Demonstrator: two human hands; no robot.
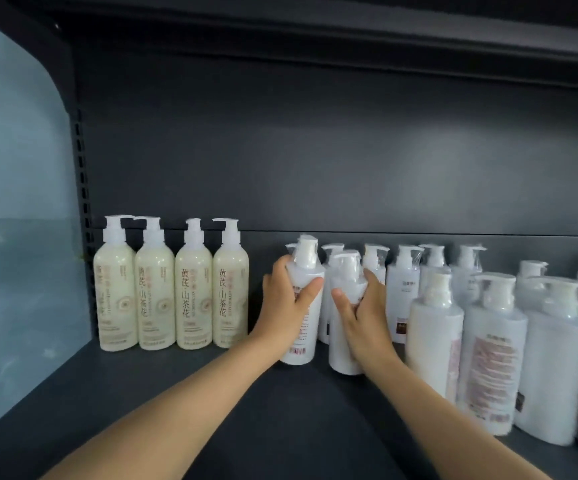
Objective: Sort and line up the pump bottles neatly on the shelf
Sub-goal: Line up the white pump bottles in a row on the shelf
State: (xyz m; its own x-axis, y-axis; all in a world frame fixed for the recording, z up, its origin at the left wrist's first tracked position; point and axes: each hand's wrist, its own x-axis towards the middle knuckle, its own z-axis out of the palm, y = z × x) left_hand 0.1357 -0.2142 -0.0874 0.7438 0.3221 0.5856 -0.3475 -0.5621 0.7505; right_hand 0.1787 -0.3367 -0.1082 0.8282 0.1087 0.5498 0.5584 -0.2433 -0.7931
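Several cream pump bottles (173, 289) with Chinese lettering stand in a straight row at the shelf's back left. My left hand (286, 303) grips a white pump bottle (303, 337) just right of a gap beside that row; the bottle leans slightly. My right hand (360, 310) grips a second white pump bottle (341, 355) next to it. Several more white pump bottles (488, 344), wrapped in clear film, crowd the right half of the shelf in loose rows.
The dark shelf board (176, 403) stretches toward me in front of the bottles. A dark back panel (315, 150) and an upper shelf (350, 26) close the space. A pale translucent side panel (14, 220) bounds the left end.
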